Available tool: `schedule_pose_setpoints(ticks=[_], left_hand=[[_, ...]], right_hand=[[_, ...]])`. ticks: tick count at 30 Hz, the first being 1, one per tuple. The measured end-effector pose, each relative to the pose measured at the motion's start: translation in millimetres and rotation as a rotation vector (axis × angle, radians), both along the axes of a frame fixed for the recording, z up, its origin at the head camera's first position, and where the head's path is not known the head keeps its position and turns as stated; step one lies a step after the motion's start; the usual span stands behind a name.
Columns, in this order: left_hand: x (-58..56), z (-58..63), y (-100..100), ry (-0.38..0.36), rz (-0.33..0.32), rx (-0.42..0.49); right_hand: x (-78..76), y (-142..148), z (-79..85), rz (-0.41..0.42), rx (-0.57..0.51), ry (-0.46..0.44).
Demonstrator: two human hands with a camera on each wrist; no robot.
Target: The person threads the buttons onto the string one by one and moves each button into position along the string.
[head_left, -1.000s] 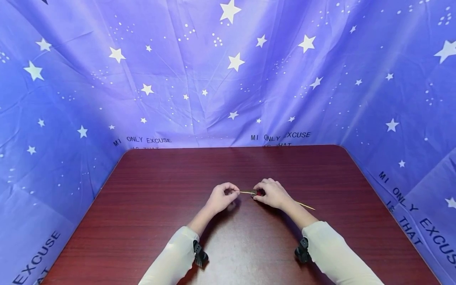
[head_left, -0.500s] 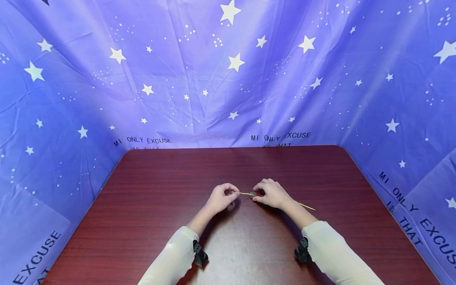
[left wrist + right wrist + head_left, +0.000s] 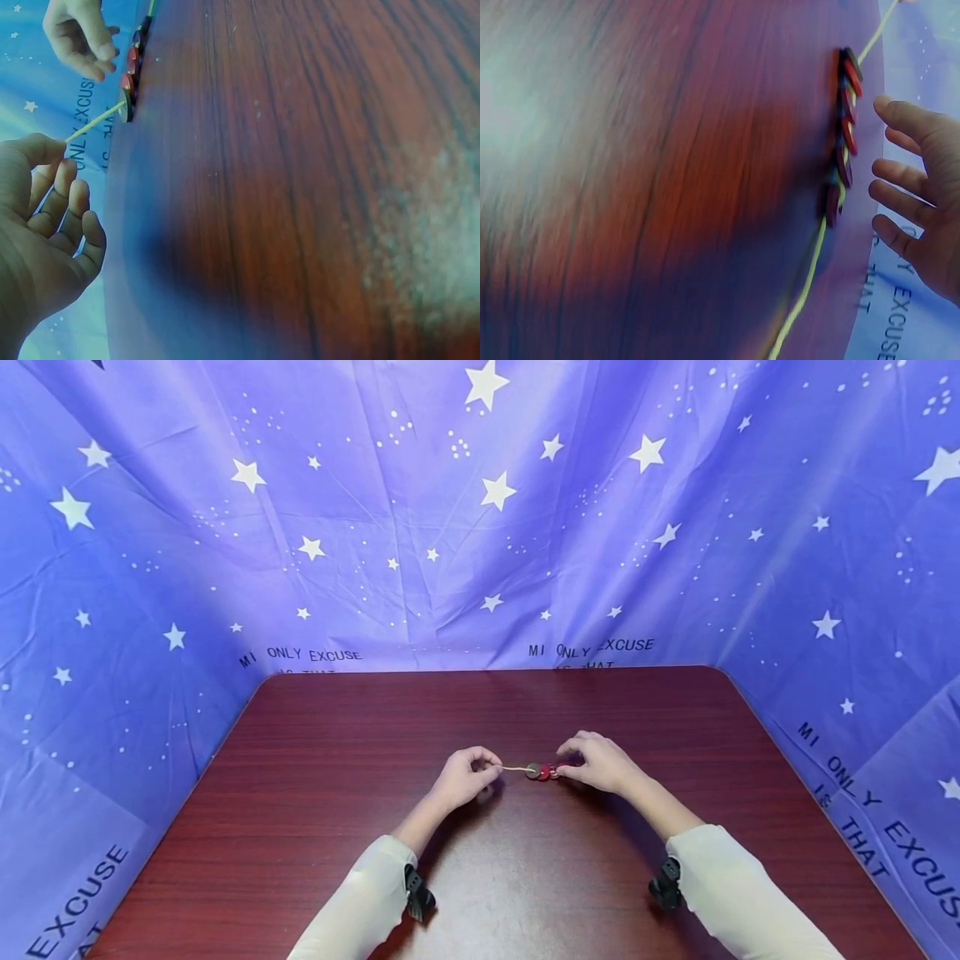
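My left hand [image 3: 463, 777] pinches the end of a yellow string [image 3: 515, 768] between thumb and forefinger, its other fingers loosely bent. Several round flat discs like buttons, red and dark, are threaded on this string and lie in an overlapping row on the table. The dark green disc [image 3: 533, 772] is nearest the left hand, with a red disc [image 3: 850, 135] among those behind it. Beside the row, my right hand [image 3: 930, 172] has its fingers spread and apart from the discs in the right wrist view. Beyond the last disc the string's tail [image 3: 802, 292] runs on along the table.
A dark red wood-grain table [image 3: 337, 827] lies under both hands. Behind it and at both sides hangs a blue-purple cloth [image 3: 420, 527] with white stars and black lettering. Small black cameras [image 3: 418, 893] sit at both wrists.
My right hand has let go of the discs and shifted to the right, uncovering the red ones. The left hand has stayed almost still with the string in its pinch.
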State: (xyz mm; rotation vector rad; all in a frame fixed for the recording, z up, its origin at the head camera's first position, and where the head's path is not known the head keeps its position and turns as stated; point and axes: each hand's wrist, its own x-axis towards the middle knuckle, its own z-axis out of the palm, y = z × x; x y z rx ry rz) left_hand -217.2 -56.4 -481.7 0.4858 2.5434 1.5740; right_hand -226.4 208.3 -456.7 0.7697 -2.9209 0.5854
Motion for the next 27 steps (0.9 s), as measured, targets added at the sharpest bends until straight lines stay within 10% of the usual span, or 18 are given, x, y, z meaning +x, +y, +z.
schedule_pose_setpoints(ticks=[27], left_hand=[[-2.9, 2.0, -11.3, -0.024, 0.051, -0.11]], right_hand=[[16.9, 69.5, -3.6, -0.099, 0.161, -0.152]])
